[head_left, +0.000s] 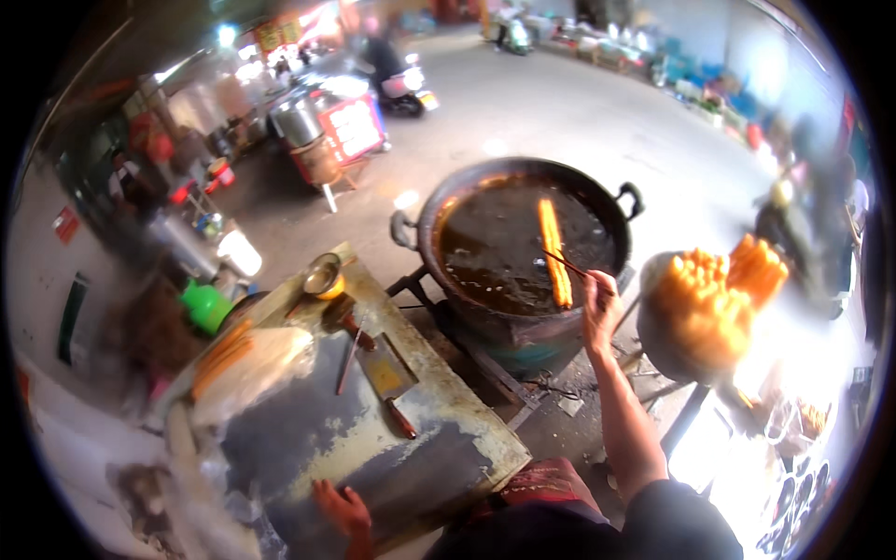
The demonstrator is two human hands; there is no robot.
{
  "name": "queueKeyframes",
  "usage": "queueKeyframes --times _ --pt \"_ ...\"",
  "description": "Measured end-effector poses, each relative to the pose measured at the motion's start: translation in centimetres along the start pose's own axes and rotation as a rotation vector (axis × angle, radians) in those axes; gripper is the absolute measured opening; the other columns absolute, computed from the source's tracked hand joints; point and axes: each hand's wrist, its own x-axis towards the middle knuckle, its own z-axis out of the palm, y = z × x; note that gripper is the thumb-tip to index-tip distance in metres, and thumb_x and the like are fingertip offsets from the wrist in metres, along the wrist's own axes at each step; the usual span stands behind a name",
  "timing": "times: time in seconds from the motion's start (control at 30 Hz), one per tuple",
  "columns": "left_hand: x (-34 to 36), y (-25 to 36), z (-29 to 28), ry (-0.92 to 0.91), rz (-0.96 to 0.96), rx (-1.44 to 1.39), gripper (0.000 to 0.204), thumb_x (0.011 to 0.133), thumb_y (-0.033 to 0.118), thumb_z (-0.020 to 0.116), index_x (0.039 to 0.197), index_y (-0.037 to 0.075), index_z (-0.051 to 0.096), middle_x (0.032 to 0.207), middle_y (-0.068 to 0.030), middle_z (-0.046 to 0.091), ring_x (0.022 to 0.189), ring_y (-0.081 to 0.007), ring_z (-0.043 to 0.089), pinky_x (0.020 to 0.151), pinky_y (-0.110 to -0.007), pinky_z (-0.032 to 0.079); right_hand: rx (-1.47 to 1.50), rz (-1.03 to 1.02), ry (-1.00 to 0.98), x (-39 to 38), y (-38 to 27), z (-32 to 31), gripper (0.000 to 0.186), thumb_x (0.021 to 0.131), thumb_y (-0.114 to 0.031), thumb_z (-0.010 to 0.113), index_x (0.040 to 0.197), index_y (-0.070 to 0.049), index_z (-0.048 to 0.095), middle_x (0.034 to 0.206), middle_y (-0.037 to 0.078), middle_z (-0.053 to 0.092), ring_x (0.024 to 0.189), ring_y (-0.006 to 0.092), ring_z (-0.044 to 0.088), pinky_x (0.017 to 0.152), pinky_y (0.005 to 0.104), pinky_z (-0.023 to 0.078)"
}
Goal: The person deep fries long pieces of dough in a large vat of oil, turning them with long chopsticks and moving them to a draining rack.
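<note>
right hand (pixel 598 313): fingers grip chopsticks (pixel 571 267) at dough stick (pixel 554 252) | left hand (pixel 343 509): seemingly flat, empty on worktable (pixel 439 439)

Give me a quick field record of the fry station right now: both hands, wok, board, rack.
right hand: holds chopsticks, tips at the dough stick
left hand: rests on the near edge of the work board
wok: dark oil, one long golden dough stick floating
work board: cleaver, thin rod, dough sheet at its left
rack at right: fried sticks piled upright
background: street, blurred
</note>
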Motion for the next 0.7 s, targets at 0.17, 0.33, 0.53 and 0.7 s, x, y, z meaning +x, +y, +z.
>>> queueKeyframes --times 0.17,0.33,0.53,0.7 --pt "0.3 -0.1 -0.2 0.046 0.112 -0.031 0.053 0.099 0.018 0.057 0.146 -0.005 0.047 0.158 -0.0283 0.042 0.149 -0.0473 0.035 0.124 -0.056 0.027 -0.023 0.051 -0.021 1.8 3.6 0.5 0.017 0.105 -0.017 0.067 0.114 -0.003 0.070 0.092 0.002 0.067 0.086 0.0084 0.058 0.077 0.0250 0.049" --pt "0.4 -0.8 0.7 0.157 0.214 0.001 0.051 0.101 0.018 0.057 0.145 -0.006 0.048 0.156 -0.0296 0.044 0.145 -0.0489 0.040 0.122 -0.057 0.031 -0.091 0.006 0.041 2.8 5.0 -0.1 0.017 0.105 -0.018 0.068 0.112 -0.002 0.070 0.088 0.001 0.067 0.081 0.0087 0.059 0.074 0.0251 0.049" --pt "0.0 -0.3 -1.3 0.208 0.276 0.094 0.041 0.100 0.019 0.062 0.133 -0.005 0.055 0.143 -0.0295 0.052 0.134 -0.0491 0.049 0.115 -0.058 0.038 -0.233 -0.107 -0.166 1.9 4.4 1.6 0.008 0.100 -0.002 0.069 0.107 0.001 0.071 0.088 0.008 0.068 0.076 0.0106 0.066 0.066 0.0260 0.053" --pt "1.2 2.2 -3.0 0.225 0.340 0.139 0.035 0.097 0.019 0.068 0.122 -0.004 0.063 0.130 -0.0294 0.059 0.123 -0.0489 0.057 0.108 -0.059 0.045 -0.161 -0.204 -0.089 1.6 2.9 0.6 0.005 0.099 -0.004 0.068 0.104 -0.004 0.069 0.091 0.012 0.067 0.071 0.0203 0.065 0.064 0.0359 0.053"
